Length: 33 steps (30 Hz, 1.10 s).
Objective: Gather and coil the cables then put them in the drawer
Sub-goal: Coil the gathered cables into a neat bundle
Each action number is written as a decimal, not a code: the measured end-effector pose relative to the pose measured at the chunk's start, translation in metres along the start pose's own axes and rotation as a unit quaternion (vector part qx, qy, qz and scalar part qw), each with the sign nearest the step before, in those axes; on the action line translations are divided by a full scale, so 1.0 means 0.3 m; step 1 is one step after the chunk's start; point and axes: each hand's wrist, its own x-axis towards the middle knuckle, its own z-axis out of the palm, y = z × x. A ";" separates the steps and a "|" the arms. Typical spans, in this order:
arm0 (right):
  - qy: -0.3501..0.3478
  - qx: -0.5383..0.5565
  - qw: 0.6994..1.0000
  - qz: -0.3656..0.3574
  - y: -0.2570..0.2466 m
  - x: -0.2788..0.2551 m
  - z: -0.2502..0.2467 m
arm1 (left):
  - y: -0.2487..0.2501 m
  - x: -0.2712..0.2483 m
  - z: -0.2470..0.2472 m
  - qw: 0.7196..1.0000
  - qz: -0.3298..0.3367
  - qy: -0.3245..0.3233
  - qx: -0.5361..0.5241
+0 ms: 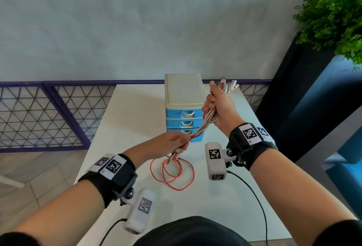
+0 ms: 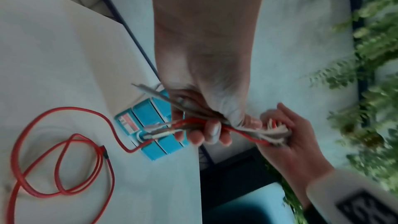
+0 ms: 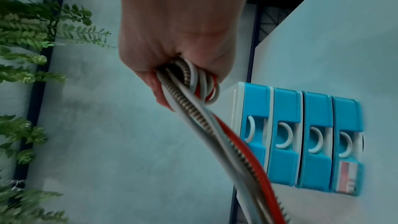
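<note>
The cables [image 1: 210,116] are gripped in the raised right hand [image 1: 219,106] and pinched lower by the left hand [image 1: 174,143]; even tension is advised while the red slack [image 1: 172,173], below the left hand on the worktop [image 1: 127,118], is coiled; the drawer [image 1: 184,113] is shut.

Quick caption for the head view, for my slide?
Both hands stretch a cable bundle before the closed drawer unit; the red cable trails on the table.
</note>
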 end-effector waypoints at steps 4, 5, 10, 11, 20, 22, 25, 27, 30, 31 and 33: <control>0.018 0.012 1.000 -0.011 -0.036 0.014 -0.037 | -0.034 -0.044 -0.059 0.999 -0.050 0.015 -0.017; 0.019 0.004 1.000 -0.012 -0.043 0.013 -0.041 | -0.050 -0.048 -0.072 0.998 -0.060 0.030 -0.015; -0.036 -0.181 0.983 -0.020 -0.039 -0.003 -0.051 | -0.063 -0.025 -0.094 0.982 -0.053 0.099 0.155; -0.061 -0.247 0.967 -0.016 -0.032 -0.008 -0.050 | -0.051 -0.019 -0.095 0.966 -0.046 0.108 0.229; -0.215 -0.450 0.866 0.029 0.046 -0.052 -0.023 | 0.103 0.027 -0.149 0.867 0.077 0.180 0.458; -0.265 -0.363 0.890 0.076 0.056 -0.065 -0.021 | 0.118 0.030 -0.164 0.876 0.070 0.174 0.444; -0.291 -0.263 0.910 0.131 0.064 -0.083 -0.011 | 0.119 0.037 -0.178 0.889 0.054 0.173 0.420; -0.283 -0.247 0.916 0.144 0.077 -0.093 -0.007 | 0.126 0.034 -0.176 0.901 0.042 0.173 0.397; -0.267 -0.252 0.918 0.148 0.088 -0.100 -0.014 | 0.147 0.023 -0.160 0.912 0.023 0.177 0.371; -0.268 -0.259 0.915 0.152 0.089 -0.099 -0.018 | 0.150 0.019 -0.160 0.925 0.020 0.168 0.341; -0.277 -0.281 0.904 0.165 0.089 -0.099 -0.023 | 0.164 0.017 -0.168 0.954 -0.016 0.129 0.270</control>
